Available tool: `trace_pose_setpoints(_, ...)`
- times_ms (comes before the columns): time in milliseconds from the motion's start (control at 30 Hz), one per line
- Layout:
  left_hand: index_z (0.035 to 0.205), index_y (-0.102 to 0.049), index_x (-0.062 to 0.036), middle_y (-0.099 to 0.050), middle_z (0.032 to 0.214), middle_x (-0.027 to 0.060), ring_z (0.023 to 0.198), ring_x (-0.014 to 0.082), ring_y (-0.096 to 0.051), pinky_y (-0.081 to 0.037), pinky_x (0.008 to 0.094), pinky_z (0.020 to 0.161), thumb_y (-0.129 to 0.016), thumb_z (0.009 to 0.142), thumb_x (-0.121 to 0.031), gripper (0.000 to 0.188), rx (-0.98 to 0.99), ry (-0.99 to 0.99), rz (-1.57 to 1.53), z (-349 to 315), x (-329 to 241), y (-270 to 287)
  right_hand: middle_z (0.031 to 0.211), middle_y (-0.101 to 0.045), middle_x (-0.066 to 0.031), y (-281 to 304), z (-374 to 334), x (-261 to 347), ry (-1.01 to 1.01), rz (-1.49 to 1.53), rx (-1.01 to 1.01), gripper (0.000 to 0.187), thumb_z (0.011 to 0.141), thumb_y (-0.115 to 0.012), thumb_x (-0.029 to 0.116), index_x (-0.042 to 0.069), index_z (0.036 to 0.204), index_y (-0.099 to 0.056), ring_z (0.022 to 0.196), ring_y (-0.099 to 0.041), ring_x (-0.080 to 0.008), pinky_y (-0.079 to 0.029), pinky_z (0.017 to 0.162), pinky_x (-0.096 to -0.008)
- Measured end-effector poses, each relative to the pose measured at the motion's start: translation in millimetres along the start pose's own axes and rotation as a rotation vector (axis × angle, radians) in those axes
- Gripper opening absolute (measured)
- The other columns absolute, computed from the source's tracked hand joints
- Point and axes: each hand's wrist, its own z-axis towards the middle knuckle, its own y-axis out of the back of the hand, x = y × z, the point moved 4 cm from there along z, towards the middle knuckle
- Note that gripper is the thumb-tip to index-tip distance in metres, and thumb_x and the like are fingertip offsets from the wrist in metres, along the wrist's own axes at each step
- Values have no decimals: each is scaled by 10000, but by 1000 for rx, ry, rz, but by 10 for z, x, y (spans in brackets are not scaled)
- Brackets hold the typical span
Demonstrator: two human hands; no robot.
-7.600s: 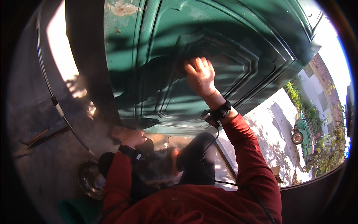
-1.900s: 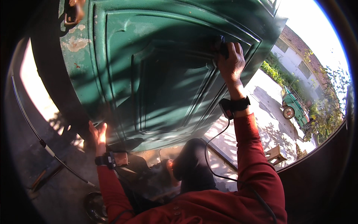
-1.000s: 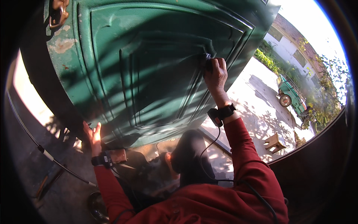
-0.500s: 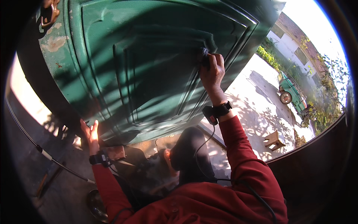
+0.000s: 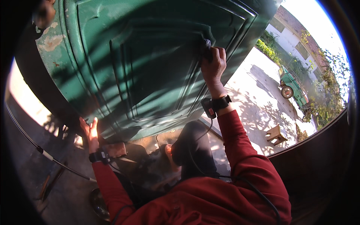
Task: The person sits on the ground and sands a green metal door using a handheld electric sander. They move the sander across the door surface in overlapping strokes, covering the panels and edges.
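Note:
A green door (image 5: 112, 90) with raised moulded panels fills the upper middle, tree shadows across it. My right hand (image 5: 213, 66) is closed round a dark cloth (image 5: 207, 45), bunched up and pressed to the moulding near the upper right corner of the inner panel. At the door's lower left corner, my left hand (image 5: 90, 131) holds the edge, its thumb on the face and its fingers at the side. The fingertips there are partly hidden. Paint has flaked off the door's left border, below a blurred handle (image 5: 44, 15).
A metal basin (image 5: 98, 204) stands at lower left, near a black cable (image 5: 26, 137). Beside my left wrist is a reddish-brown block (image 5: 117, 149). Outside to the right are a small wooden stool (image 5: 276, 135) and a green wheeled vehicle (image 5: 293, 88).
My right hand has slid the cloth slightly up and right along the moulding, towards the panel's corner. The left hand stays at the door's edge. The whole view has shifted a little.

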Motion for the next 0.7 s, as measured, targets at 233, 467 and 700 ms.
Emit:
trace_pose_setpoints(233, 1819, -172, -64, -163, 1848, 204, 1713, 351, -231, -363, 568, 1342, -906, 962, -413, 1181, -6, -29, -7, -19, 18, 82, 969, -653, -120, -5, -828, 161, -163, 59, 142, 263, 889, -884, 178, 101, 981, -651, 873, -695, -390, -573, 698, -489)
trace_pose_setpoints(467, 1824, -153, -30, -157, 1872, 214, 1742, 345, -173, -165, 512, 1403, -813, 1037, -492, 1127, -3, -36, 11, 66, 98, 35, 1027, -680, -138, 63, 306, 50, -89, 95, -59, 230, 970, -859, 154, 69, 1110, -697, 908, -708, -391, -567, 781, -461)
trace_pose_setpoints(700, 1815, -176, -12, -208, 1837, 211, 1716, 351, -214, -179, 510, 1401, -829, 1027, -461, 1117, -18, -56, 23, 64, 90, 38, 977, -676, -130, 157, 163, 195, -22, 37, 15, 214, 935, -896, 163, 75, 1019, -720, 857, -705, -386, -558, 728, -463)
